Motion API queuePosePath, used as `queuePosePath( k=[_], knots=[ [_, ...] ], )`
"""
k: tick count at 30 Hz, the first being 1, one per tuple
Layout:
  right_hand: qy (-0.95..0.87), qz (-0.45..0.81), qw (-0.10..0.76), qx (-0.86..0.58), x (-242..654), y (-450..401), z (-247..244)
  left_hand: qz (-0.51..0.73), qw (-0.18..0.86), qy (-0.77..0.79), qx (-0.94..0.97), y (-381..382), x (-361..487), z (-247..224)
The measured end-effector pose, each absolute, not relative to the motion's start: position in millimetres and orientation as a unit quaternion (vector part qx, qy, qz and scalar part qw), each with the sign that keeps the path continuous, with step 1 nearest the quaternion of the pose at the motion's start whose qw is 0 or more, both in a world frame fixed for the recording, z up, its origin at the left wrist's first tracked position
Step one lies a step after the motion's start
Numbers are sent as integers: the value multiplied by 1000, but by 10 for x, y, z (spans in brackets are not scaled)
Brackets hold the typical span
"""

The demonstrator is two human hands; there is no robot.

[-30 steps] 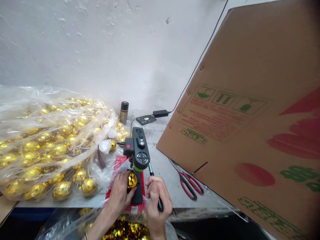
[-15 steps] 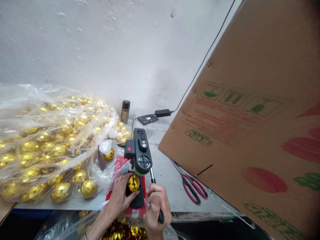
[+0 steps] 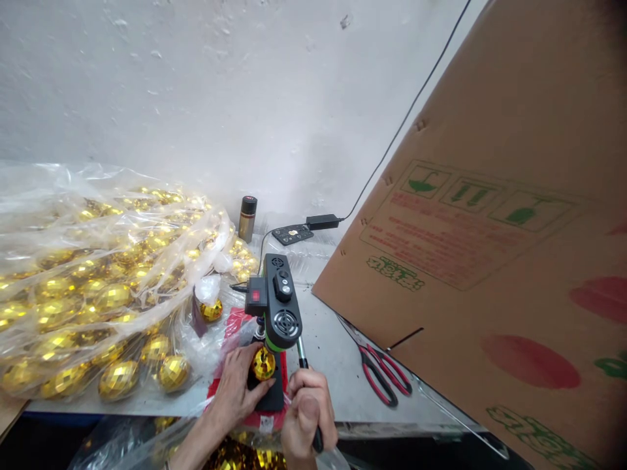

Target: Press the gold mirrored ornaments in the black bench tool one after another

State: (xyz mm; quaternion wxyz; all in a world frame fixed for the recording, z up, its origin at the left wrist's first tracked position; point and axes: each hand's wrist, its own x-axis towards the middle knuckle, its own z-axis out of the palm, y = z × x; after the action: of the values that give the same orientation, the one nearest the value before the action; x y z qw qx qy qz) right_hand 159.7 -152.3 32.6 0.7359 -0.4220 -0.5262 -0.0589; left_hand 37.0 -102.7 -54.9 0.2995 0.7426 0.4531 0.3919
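Observation:
Under the head of a small black bench press (image 3: 283, 300) sits a gold mirrored ball (image 3: 264, 364). My left hand (image 3: 238, 385) grips this ball from its left side, thumb in front and fingers behind. The press's lever handle (image 3: 303, 360), a metal rod with a black grip, slants down to the right of the press. Around its grip my right hand (image 3: 309, 411) is closed. The press's black base (image 3: 272, 397) rests on a red sheet (image 3: 238, 320). The top of the ball is partly hidden by the press head.
A clear plastic bag (image 3: 98, 228) of gold balls fills the left side. Red-handled scissors (image 3: 385, 375) lie to the right, beside a large cardboard box (image 3: 441, 261). At the wall stand a dark-capped bottle (image 3: 247, 220) and a black power adapter (image 3: 323, 222). More gold balls (image 3: 240, 454) lie below the table edge.
The whole view has shifted slightly. Both hands keep their grips on the ball and the lever, with no clear movement of either against the press.

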Motion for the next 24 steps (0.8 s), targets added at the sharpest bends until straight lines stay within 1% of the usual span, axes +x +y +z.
queuePosePath(
  k=[7, 17, 24],
  knots=[
    [-521, -12, 737, -431, 1598, -1575, 234, 404, 294, 453, 738, -1014, 404, -633],
    [-504, -13, 763, -404, 1578, -1513, 200, 416, 291, 454, 732, -1019, 427, -677],
    [-507, -3, 755, -415, 1557, -1531, 73, 411, 298, 456, 731, -1004, 435, -693]
  ],
)
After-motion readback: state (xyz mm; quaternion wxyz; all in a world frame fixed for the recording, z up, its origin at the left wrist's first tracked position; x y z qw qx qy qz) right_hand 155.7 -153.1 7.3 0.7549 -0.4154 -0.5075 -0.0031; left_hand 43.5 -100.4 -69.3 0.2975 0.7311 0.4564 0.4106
